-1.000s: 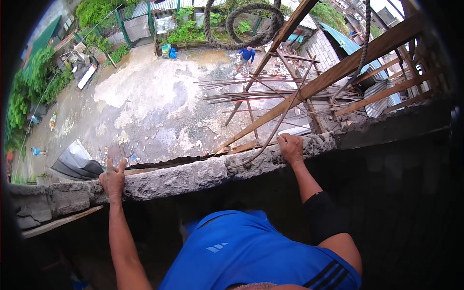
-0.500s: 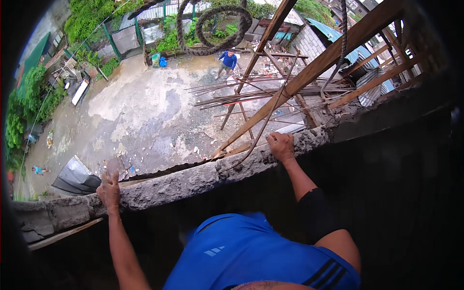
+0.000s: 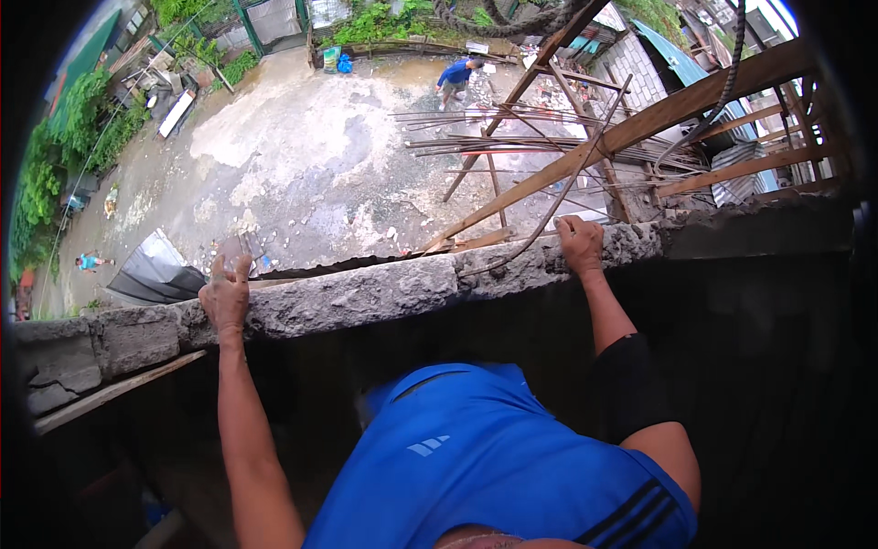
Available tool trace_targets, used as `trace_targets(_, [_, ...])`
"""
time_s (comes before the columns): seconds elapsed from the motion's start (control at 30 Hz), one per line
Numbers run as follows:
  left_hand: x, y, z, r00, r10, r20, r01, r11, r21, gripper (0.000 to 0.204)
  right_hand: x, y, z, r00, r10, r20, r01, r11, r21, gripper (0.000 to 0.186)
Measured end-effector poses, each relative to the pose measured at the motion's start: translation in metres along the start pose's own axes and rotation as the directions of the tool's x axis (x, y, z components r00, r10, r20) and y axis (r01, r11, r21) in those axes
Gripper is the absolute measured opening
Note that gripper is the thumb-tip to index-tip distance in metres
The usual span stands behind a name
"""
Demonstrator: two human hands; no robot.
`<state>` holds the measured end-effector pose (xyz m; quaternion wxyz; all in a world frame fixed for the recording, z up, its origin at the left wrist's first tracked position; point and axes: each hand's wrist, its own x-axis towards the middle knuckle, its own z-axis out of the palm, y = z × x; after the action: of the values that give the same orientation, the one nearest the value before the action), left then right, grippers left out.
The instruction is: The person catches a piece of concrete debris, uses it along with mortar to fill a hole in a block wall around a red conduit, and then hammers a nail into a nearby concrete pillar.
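Both arms reach forward to a rough, broken-topped concrete wall (image 3: pixel 366 297) that runs across the view. My left hand (image 3: pixel 226 300) grips its top edge on the left; thumb and forefinger stand apart, and the other fingers are partly hidden over the far side. Farther right, my right hand (image 3: pixel 583 245) is closed over the same edge with bent fingers; their tips are hard to see. Beside the right hand, a thin bent steel bar (image 3: pixel 549 224) rises from the wall top and leans against a slanting wooden beam (image 3: pixel 631 133).
Far below lies a concrete yard (image 3: pixel 302 174), where a person in blue (image 3: pixel 455 80) walks and another person (image 3: pixel 91 262) is at far left. Bundled steel bars (image 3: pixel 512 146) and wooden props stand beyond the wall at right. A thick rope (image 3: pixel 512 29) hangs overhead. The near side is dark.
My view has tilted, so the wall and both hands sit farther right. Both hands stay on the wall. The person in blue below has turned and bent forward.
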<state>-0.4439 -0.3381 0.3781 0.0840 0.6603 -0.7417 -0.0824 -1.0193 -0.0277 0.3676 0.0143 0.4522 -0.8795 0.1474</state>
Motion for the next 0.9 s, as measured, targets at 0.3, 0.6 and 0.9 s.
trace_targets(0.3, [-0.001,0.003,-0.001,0.999,-0.014,0.034,0.013,0.999,0.036,0.076,-0.005,0.002,0.004,1.000,0.028,-0.002,-0.027,0.999,0.019,0.025])
trace_targets(0.6, [-0.004,0.013,-0.009,0.998,-0.037,0.045,0.035,0.998,0.049,0.072,-0.004,-0.001,-0.001,0.999,-0.027,-0.042,0.028,0.999,0.025,0.021])
trace_targets(0.9, [-0.002,0.008,-0.004,0.999,-0.038,0.033,0.037,0.998,0.052,0.071,-0.002,0.001,0.002,1.000,0.000,-0.005,0.000,0.999,0.042,0.023])
